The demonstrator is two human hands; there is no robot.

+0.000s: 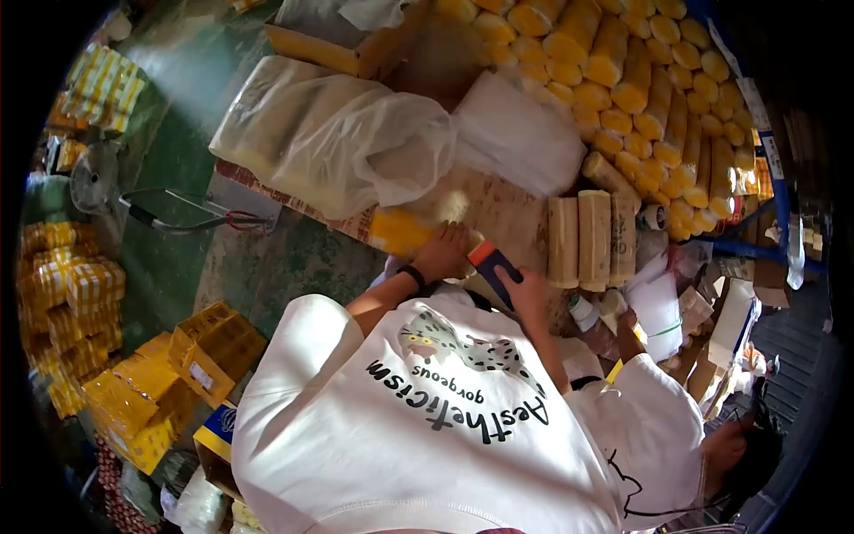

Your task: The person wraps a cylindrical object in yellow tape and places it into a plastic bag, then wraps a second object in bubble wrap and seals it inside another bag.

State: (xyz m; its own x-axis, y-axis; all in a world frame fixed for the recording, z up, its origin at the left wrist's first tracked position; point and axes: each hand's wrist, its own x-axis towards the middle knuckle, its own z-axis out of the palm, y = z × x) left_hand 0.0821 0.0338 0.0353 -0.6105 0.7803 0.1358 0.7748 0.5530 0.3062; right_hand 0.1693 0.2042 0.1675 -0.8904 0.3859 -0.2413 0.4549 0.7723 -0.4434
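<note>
My right hand [531, 295] is closed round a dark blue handheld tool with an orange end [495, 270], which points up and left across the table. Beside that orange end, my left hand [445, 253] has its fingers bent and pressed together. What lies under those fingers is hidden. Left of the left hand is a piece of yellow wrapping [397, 231]. A small pale round thing [455, 206] sits just beyond the fingertips. On my left wrist is a black band [413, 275].
Plastic-covered rolls [307, 133] lie along the table [511, 209], near white plastic sheeting [520, 129]. Brown wrapped packs [594, 240] stand at right, before stacked yellow rolls [654, 98]. A co-worker's hand [630, 331] is close at right. Yellow parcels [147, 400] lie left.
</note>
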